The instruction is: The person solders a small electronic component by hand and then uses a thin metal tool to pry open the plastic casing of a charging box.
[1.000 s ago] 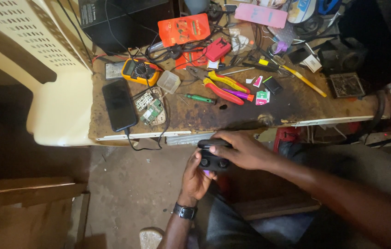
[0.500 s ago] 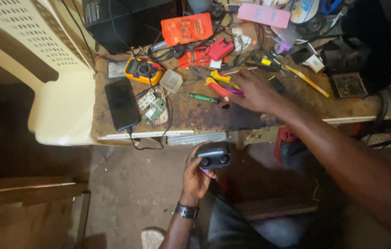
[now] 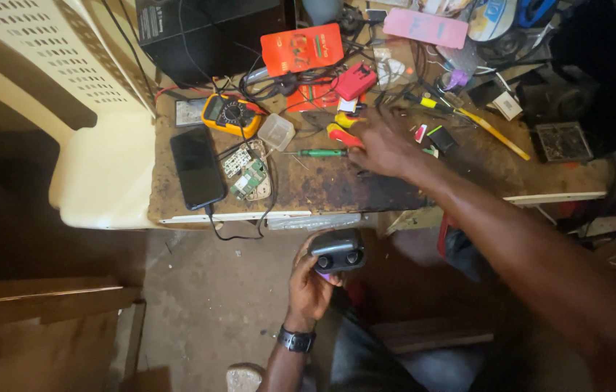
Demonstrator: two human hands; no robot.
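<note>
Below the worktop edge, the left hand cups a small dark speaker (light, rigid, probably smooth-sided, best held around its body); the right hand closes on red-yellow pliers on that worktop.

Packages and screens on the bench

Orange-red flat pack at twelve o'clock; pink flat pack at one; dark phone screen at ten; yellow meter beside it, small grey display.

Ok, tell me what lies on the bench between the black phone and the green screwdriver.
In the head view, an opened device with a bare green circuit board lies between the black phone and the green screwdriver, nearer the phone.
</note>
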